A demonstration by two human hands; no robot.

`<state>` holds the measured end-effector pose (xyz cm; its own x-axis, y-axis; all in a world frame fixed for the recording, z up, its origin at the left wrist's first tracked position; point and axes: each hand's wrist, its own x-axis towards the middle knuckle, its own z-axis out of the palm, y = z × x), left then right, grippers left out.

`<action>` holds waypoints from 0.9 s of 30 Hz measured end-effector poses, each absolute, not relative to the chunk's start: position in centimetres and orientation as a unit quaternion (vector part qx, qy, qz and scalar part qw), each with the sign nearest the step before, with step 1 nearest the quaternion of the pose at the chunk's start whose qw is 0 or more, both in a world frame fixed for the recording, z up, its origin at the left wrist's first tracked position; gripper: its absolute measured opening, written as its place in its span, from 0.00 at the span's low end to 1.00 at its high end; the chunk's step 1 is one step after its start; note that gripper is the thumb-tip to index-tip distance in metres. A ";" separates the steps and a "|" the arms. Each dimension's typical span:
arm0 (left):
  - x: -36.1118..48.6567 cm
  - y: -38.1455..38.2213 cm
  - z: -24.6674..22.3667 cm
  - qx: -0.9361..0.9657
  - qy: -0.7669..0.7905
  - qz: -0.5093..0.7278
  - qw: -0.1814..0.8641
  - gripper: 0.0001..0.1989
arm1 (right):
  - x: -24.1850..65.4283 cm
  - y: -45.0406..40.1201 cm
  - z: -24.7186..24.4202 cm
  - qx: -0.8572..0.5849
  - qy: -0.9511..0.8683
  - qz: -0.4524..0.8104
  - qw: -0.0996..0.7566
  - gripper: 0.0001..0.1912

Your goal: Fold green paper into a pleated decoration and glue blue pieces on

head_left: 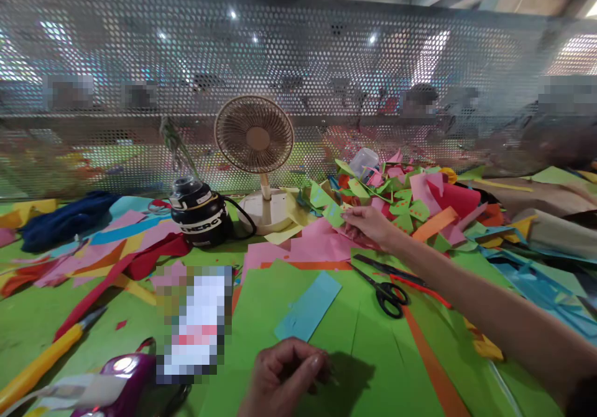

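My right hand (366,224) reaches out to the heap of cut paper, its fingertips closed on a green paper piece with orange spots (333,214). Close to me, my left hand (290,372) is curled, thumb and fingers drawn together over the green sheets (368,324); whatever lies between its fingertips is too small to make out. Just beyond it lies a blue paper strip (310,305). Black-handled scissors (389,296) rest on the green sheets below my right forearm, next to a dark tool with a red edge (415,280). Pink paper (312,243) lies beneath my right hand.
A small fan (255,137) stands at the back beside a black flask (200,215). A blurred phone-like screen (198,324), a purple device (124,383) and a yellow-handled cutter (51,358) lie at left. Coloured scraps and a clear cup (364,162) top the heap before a perforated panel (326,50).
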<state>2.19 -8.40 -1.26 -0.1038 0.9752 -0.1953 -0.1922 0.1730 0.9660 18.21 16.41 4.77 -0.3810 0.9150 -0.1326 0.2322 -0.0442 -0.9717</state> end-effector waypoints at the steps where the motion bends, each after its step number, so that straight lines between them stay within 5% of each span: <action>1: 2.2 -8.4 -1.3 0.374 0.526 0.524 0.556 0.20 | 17.9 17.0 4.7 -0.460 -0.619 0.554 0.313 0.15; 6: 2.1 -8.2 -1.2 0.369 0.503 0.531 0.574 0.22 | 16.7 18.9 4.3 -0.437 -0.616 0.558 0.343 0.03; 10: 2.1 -8.0 -1.0 0.358 0.492 0.543 0.579 0.23 | 16.9 18.3 4.2 -0.421 -0.621 0.573 0.331 0.16; 15: 2.2 -8.1 -1.0 0.356 0.503 0.540 0.573 0.18 | 19.0 15.9 4.5 -0.419 -0.630 0.586 0.290 0.07; 24: 1.5 -7.8 -0.1 0.370 0.457 0.559 0.585 0.27 | 23.2 9.5 4.3 -0.433 -0.628 0.601 0.239 0.16; 27: 0.7 -7.4 0.6 0.385 0.472 0.598 0.521 0.20 | 23.7 7.9 3.4 -0.434 -0.622 0.614 0.221 0.17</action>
